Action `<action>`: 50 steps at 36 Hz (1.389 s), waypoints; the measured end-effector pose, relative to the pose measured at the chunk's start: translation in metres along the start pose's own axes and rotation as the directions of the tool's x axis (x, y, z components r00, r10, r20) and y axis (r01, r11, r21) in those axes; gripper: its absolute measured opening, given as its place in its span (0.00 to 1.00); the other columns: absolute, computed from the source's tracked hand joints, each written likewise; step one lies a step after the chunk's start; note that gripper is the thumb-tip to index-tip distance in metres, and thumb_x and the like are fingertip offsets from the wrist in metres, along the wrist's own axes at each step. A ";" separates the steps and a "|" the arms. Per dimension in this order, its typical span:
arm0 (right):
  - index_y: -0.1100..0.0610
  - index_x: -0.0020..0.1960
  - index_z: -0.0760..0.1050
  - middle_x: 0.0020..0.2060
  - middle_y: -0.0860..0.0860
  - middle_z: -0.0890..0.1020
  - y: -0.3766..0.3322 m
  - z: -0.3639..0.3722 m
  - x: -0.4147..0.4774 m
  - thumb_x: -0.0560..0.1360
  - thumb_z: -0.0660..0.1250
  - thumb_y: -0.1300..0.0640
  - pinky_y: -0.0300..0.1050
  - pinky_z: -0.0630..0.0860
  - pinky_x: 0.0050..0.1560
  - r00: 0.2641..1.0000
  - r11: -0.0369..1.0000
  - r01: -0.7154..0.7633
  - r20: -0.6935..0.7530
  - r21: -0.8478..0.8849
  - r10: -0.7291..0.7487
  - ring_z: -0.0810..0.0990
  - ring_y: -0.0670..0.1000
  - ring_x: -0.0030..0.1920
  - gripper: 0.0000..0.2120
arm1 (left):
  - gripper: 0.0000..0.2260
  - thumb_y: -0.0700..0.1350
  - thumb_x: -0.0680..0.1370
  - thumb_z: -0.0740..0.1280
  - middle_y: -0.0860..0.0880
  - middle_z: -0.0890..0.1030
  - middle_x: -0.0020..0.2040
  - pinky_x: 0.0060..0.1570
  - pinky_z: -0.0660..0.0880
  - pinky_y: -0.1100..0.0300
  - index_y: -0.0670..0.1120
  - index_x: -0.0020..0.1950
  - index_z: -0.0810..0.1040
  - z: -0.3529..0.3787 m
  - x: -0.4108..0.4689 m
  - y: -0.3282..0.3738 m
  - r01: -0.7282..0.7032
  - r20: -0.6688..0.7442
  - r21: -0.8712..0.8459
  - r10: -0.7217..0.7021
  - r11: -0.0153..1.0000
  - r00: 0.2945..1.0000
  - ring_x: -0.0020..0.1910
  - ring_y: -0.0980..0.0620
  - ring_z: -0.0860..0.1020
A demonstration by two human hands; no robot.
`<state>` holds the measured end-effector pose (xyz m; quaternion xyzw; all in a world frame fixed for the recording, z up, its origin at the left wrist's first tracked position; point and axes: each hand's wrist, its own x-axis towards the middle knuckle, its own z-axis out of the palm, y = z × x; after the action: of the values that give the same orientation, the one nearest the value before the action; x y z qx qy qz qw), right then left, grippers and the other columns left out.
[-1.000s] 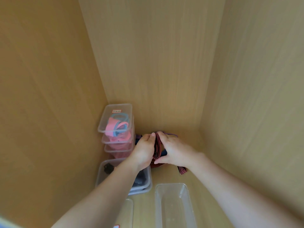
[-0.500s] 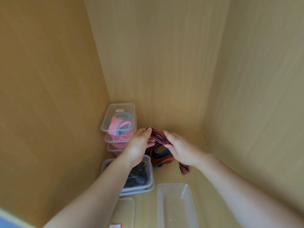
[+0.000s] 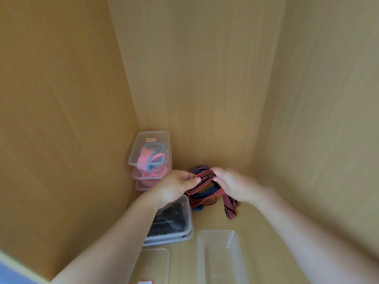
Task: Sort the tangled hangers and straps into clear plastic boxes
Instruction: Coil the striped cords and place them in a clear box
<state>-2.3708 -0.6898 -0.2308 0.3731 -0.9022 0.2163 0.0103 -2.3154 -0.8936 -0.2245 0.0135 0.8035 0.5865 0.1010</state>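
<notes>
Two hands meet over a tangle of straps in the back corner of a pale, wood-grain cupboard (image 3: 205, 78). Our left hand (image 3: 176, 187) pinches a red-and-black striped strap (image 3: 202, 180) between thumb and fingers, its grip clamped on one end of a flat, folded length of the woven band. Our right hand (image 3: 233, 185) curls over the other end, its grip closed on the same strap. Between the two grips the folded layers run at a slant, stacked edge to edge.

Just below the grips, the rest of the tangle lies on the cupboard floor (image 3: 266, 232). A blue striped strap (image 3: 209, 190) loops under the red one, and a loose red-striped tail (image 3: 230, 209) trails beneath the right grip. Behind the grips a rounded purple piece (image 3: 195, 169) peeks out; we cannot tell what it is.

Left of the left grip stands a stack of lidded clear boxes (image 3: 149, 148), the top one holding smooth pink and blue loops. Under our left wrist sits a lidded clear box of black items (image 3: 174, 220), resting on another clear box. Nearer to us than the right grip is an open, long clear box (image 3: 217, 257) with rounded corners. To its left lies a flat clear lid (image 3: 153, 265) with a red-edged label.
</notes>
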 end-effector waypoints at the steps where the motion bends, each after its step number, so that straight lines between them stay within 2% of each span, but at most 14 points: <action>1: 0.57 0.59 0.73 0.44 0.53 0.80 0.000 -0.001 0.000 0.83 0.55 0.55 0.51 0.74 0.43 1.000 0.999 -0.002 0.016 -0.033 0.003 0.77 0.54 0.42 0.11 | 0.06 0.47 0.78 0.68 0.50 0.85 0.40 0.45 0.75 0.62 0.46 0.48 0.83 -0.001 0.000 0.000 0.012 0.019 -0.029 -0.011 0.999 1.000 0.40 0.54 0.82; 5: 0.62 0.49 0.70 0.38 0.55 0.78 -0.002 -0.003 0.002 0.83 0.55 0.56 0.51 0.70 0.38 0.998 0.993 0.007 0.069 -0.119 0.001 0.74 0.56 0.37 0.11 | 0.05 0.44 0.76 0.70 0.54 0.79 0.27 0.26 0.68 0.72 0.42 0.43 0.80 0.002 -0.001 0.008 0.060 0.091 -0.038 -0.057 0.997 0.994 0.24 0.61 0.75; 6: 0.61 0.47 0.69 0.39 0.55 0.78 -0.004 -0.004 0.003 0.83 0.54 0.57 0.51 0.69 0.38 0.996 0.991 0.012 0.084 -0.131 -0.001 0.73 0.55 0.36 0.10 | 0.07 0.46 0.73 0.72 0.53 0.81 0.29 0.28 0.70 0.70 0.43 0.42 0.81 0.004 -0.001 0.010 0.066 0.106 -0.019 -0.064 0.998 0.992 0.26 0.59 0.77; 9: 0.56 0.44 0.66 0.41 0.54 0.78 -0.011 -0.008 0.004 0.83 0.54 0.58 0.50 0.71 0.39 0.992 0.987 0.034 0.126 -0.158 -0.014 0.75 0.54 0.38 0.09 | 0.13 0.52 0.66 0.78 0.43 0.85 0.42 0.46 0.80 0.55 0.45 0.43 0.83 0.006 0.002 0.014 0.085 0.091 0.012 -0.085 0.996 0.992 0.42 0.46 0.83; 14: 0.61 0.46 0.69 0.36 0.53 0.74 -0.015 -0.008 0.004 0.83 0.54 0.57 0.52 0.69 0.38 0.999 0.990 0.018 0.053 -0.140 -0.011 0.72 0.55 0.36 0.11 | 0.05 0.48 0.78 0.68 0.47 0.85 0.46 0.32 0.74 0.63 0.47 0.50 0.79 0.011 0.001 0.014 0.063 0.060 0.072 -0.067 0.995 0.996 0.39 0.53 0.82; 17: 0.62 0.49 0.72 0.37 0.50 0.76 -0.014 -0.003 0.006 0.82 0.55 0.59 0.54 0.72 0.39 1.000 0.997 0.004 -0.020 -0.072 -0.006 0.75 0.55 0.37 0.10 | 0.09 0.47 0.80 0.65 0.45 0.83 0.48 0.34 0.77 0.63 0.43 0.55 0.77 0.015 0.000 0.012 0.040 0.022 -0.030 -0.039 0.999 0.999 0.38 0.55 0.82; 20: 0.62 0.51 0.72 0.36 0.46 0.72 -0.013 0.006 0.006 0.82 0.55 0.60 0.54 0.74 0.40 1.000 0.998 -0.008 -0.021 -0.060 0.007 0.74 0.53 0.37 0.09 | 0.12 0.47 0.80 0.65 0.38 0.82 0.49 0.40 0.81 0.58 0.38 0.57 0.76 0.017 0.001 0.009 0.038 -0.044 -0.121 -0.044 0.992 0.998 0.39 0.49 0.81; 24: 0.60 0.54 0.73 0.42 0.52 0.79 -0.010 0.021 0.003 0.80 0.57 0.62 0.54 0.75 0.42 1.000 0.999 0.004 -0.019 -0.051 -0.005 0.77 0.54 0.40 0.07 | 0.10 0.46 0.80 0.65 0.41 0.79 0.39 0.38 0.81 0.58 0.38 0.51 0.76 0.017 -0.002 0.007 0.047 -0.092 -0.258 -0.073 0.965 0.993 0.33 0.52 0.78; 28: 0.54 0.60 0.72 0.44 0.51 0.80 -0.013 0.026 0.000 0.77 0.57 0.67 0.51 0.75 0.42 0.999 1.000 0.018 0.037 -0.019 -0.017 0.77 0.53 0.42 0.15 | 0.10 0.45 0.79 0.66 0.41 0.80 0.41 0.39 0.81 0.56 0.38 0.52 0.75 0.018 -0.002 0.004 0.051 -0.125 -0.392 -0.108 0.918 0.986 0.33 0.51 0.79; 34: 0.57 0.59 0.70 0.45 0.52 0.80 -0.011 0.025 -0.005 0.77 0.58 0.64 0.49 0.74 0.44 0.998 1.000 0.020 0.063 -0.005 -0.019 0.76 0.52 0.43 0.11 | 0.07 0.42 0.81 0.64 0.39 0.80 0.40 0.42 0.82 0.51 0.38 0.50 0.73 0.021 -0.002 0.003 0.019 -0.177 -0.465 -0.114 0.885 0.978 0.35 0.46 0.79; 39: 0.54 0.56 0.71 0.40 0.45 0.79 -0.012 0.022 -0.004 0.77 0.66 0.48 0.48 0.75 0.42 0.999 0.999 0.040 -0.015 0.023 -0.040 0.77 0.47 0.39 0.13 | 0.07 0.41 0.81 0.63 0.40 0.82 0.39 0.44 0.82 0.52 0.38 0.49 0.75 0.020 0.001 0.004 -0.011 -0.180 -0.493 -0.089 0.870 0.980 0.35 0.47 0.81; 43: 0.56 0.61 0.73 0.51 0.50 0.82 -0.011 0.015 0.002 0.76 0.60 0.39 0.52 0.76 0.49 0.992 0.995 0.096 -0.082 -0.004 -0.096 0.79 0.51 0.50 0.23 | 0.12 0.42 0.78 0.68 0.38 0.83 0.46 0.49 0.81 0.50 0.37 0.57 0.72 0.011 0.002 0.007 0.019 -0.173 -0.478 -0.115 0.878 0.978 0.42 0.43 0.83; 45: 0.57 0.62 0.73 0.53 0.52 0.81 -0.009 0.009 0.005 0.77 0.59 0.40 0.53 0.76 0.49 0.989 0.993 0.120 -0.085 -0.017 -0.121 0.79 0.54 0.50 0.23 | 0.10 0.40 0.78 0.68 0.40 0.84 0.48 0.52 0.79 0.52 0.39 0.56 0.73 0.004 0.003 0.010 0.015 -0.161 -0.438 -0.095 0.899 0.982 0.45 0.45 0.84; 50: 0.58 0.63 0.73 0.49 0.51 0.80 -0.009 -0.016 0.015 0.80 0.62 0.49 0.50 0.75 0.48 0.983 0.987 0.156 -0.093 -0.038 -0.159 0.77 0.52 0.46 0.16 | 0.07 0.40 0.78 0.66 0.44 0.81 0.43 0.40 0.77 0.61 0.42 0.55 0.77 -0.006 0.009 0.024 -0.006 -0.141 -0.362 -0.049 0.932 0.989 0.39 0.52 0.79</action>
<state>-2.3783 -0.6992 -0.2102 0.4322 -0.8716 0.2185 0.0762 -2.3276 -0.8908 -0.2014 -0.0576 0.6875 0.7223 0.0485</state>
